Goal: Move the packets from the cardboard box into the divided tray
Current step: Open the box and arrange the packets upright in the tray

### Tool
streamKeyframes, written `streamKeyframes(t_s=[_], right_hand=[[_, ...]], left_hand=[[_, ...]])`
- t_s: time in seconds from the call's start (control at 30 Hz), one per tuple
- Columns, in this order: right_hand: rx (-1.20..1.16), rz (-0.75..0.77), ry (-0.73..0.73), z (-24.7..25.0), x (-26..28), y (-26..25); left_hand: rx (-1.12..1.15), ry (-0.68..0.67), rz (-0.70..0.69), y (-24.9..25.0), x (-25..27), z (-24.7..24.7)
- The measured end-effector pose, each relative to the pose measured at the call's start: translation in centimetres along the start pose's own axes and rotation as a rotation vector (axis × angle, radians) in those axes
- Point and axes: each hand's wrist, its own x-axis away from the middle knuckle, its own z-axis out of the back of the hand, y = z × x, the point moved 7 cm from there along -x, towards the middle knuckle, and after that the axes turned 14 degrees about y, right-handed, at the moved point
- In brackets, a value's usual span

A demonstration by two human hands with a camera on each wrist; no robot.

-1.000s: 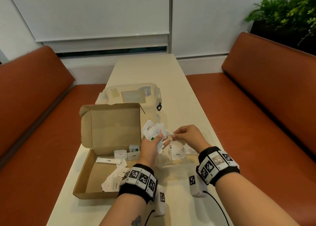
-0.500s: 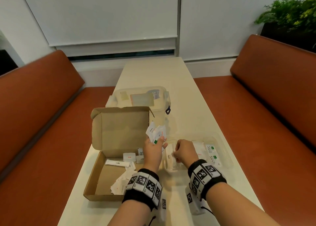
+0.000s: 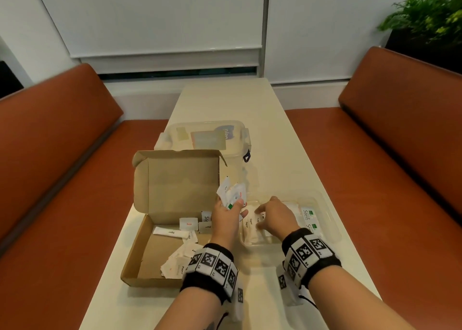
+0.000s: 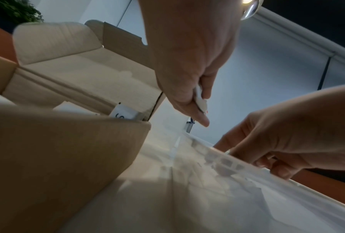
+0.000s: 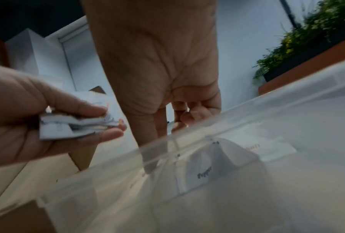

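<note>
Upward-fanned packets [image 3: 231, 194] in left hand [image 3: 226, 221]

A table [image 3: 262, 129] runs between two benches. On it, an open cardboard box [image 3: 150, 267] sits left, packets [image 3: 175, 264] inside. A divided tray [image 3: 330, 219] lies just right of it. A lidded plastic container [image 3: 207, 137] stands behind the box.

We list an open brown cardboard box [image 3: 175, 192], lid upright, white packets [image 3: 180, 259] loose inside. At its 3 o'clock, just beside it, lies a clear divided tray [image 3: 332, 227] holding packets labelled Sugar and Stevia; a fanned bunch [image 3: 231, 196] is held above their junction.
</note>
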Motion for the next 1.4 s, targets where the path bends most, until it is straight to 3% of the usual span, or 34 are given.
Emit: streamKeyframes(t_s=[0.33, 0.53, 0.67, 0.93, 1.23, 1.4], right_hand=[[-0.058, 0.008, -0.009, 0.1, 0.3, 0.6], [-0.651, -0.101, 0.300, 4.2, -0.1, 1.4], [-0.756, -0.116, 0.194, 5.0, 0.0, 2.0], [-0.807, -0.114, 0.143, 5.6, 0.6, 3.0], [-0.884, -0.206, 0.232, 6.4, 0.8, 5.0], [-0.945, -0.267, 0.194, 5.7, 1.0, 5.6]], left_hand=[[-0.009, -0.052, 0.064, -1.0, 0.4, -1.0], [-0.130, -0.174, 0.056, -1.1, 1.4, -2.0], [-0.129, -0.289, 0.134, -1.5, 2.7, -3.2], [-0.126, -0.423, 0.141, -1.2, 4.6, -5.1], [-0.015, -0.347, 0.237, -1.5, 4.4, -5.1], [0.017, -0.305, 0.236, -1.6, 4.4, -5.2]])
